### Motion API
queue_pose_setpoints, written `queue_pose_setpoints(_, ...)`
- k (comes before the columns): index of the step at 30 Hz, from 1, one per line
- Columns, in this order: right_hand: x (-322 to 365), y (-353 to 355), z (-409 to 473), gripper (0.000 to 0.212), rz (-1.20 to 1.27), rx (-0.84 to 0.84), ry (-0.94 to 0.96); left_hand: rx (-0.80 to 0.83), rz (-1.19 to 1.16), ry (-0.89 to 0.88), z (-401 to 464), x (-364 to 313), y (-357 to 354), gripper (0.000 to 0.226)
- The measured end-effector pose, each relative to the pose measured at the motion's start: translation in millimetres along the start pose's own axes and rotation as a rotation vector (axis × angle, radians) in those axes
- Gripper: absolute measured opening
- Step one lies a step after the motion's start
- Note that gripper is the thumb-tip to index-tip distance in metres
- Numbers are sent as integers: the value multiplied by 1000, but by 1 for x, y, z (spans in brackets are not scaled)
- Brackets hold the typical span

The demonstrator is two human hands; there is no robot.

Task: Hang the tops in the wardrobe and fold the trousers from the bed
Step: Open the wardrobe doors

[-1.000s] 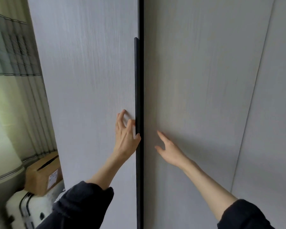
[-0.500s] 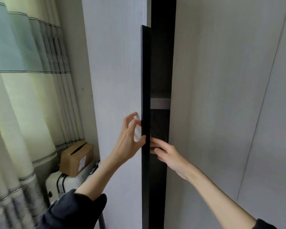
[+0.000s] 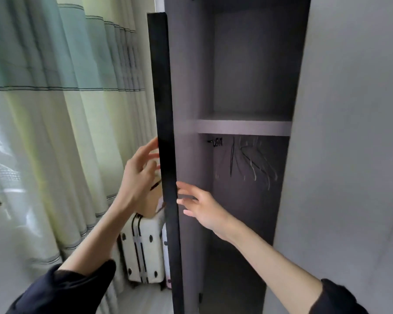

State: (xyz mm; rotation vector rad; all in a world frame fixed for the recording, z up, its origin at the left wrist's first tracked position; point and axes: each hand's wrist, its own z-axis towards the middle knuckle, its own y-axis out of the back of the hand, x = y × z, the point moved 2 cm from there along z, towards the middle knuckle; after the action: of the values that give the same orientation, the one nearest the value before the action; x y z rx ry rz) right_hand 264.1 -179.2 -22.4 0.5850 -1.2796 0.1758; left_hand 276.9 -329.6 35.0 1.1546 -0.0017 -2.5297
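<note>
The grey wardrobe stands with its left door [image 3: 166,109] swung out, so I see the door's black edge strip end-on. My left hand [image 3: 137,177] is on the outer side of that edge, fingers apart and fingertips at the strip. On the inner side, my right hand [image 3: 204,209] is spread, its fingertips touching the edge. Inside, several thin wire hangers [image 3: 252,162] hang from a rail under a shelf [image 3: 243,128]. No tops, trousers or bed are in view.
The wardrobe's right door [image 3: 349,132] is closed. Left of the wardrobe, a white suitcase [image 3: 143,252] stands on the floor with a cardboard box [image 3: 150,207] on top. Pale green striped curtains [image 3: 55,109] fill the left side.
The left door has swung from closed to wide open, showing the shelf and hangers. My left hand went outward with the door edge and my right hand came to its inner side.
</note>
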Motion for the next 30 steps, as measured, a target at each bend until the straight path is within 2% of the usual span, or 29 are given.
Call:
queue_pose_setpoints(5, 12, -39, 30, 45, 72, 50, -39, 53, -61, 137, 7, 4, 44, 52)
queue_pose_setpoints(10, 20, -59, 45, 48, 57, 135, -35, 19, -136, 188, 1, 13, 62, 54)
queue_pose_setpoints(12, 19, -55, 44, 47, 49, 140, -24, -79, -92, 129, -6, 14, 62, 53)
queue_pose_setpoints(14, 13, -42, 42, 46, 22, 116, -13, -251, 77, -11, -13, 11, 57, 46)
queue_pose_setpoints(16, 5, -21, 39, 45, -15, 62, -4, -297, 150, -127, -17, 7, 44, 40)
queue_pose_setpoints(18, -5, 9, 36, 43, -45, -22, -11, -180, 162, -159, -12, 7, 18, 38)
queue_pose_setpoints(22, -27, 85, 25, 42, -188, -199, 7, 34, 191, -103, 3, 20, -49, 44)
queue_pose_setpoints(27, -58, 200, 10, 50, -635, -450, 45, 205, 126, -44, 31, 44, -155, 41)
queue_pose_setpoints(30, -73, 265, 9, 57, -947, -541, -11, 309, 99, -19, 51, 58, -223, 38)
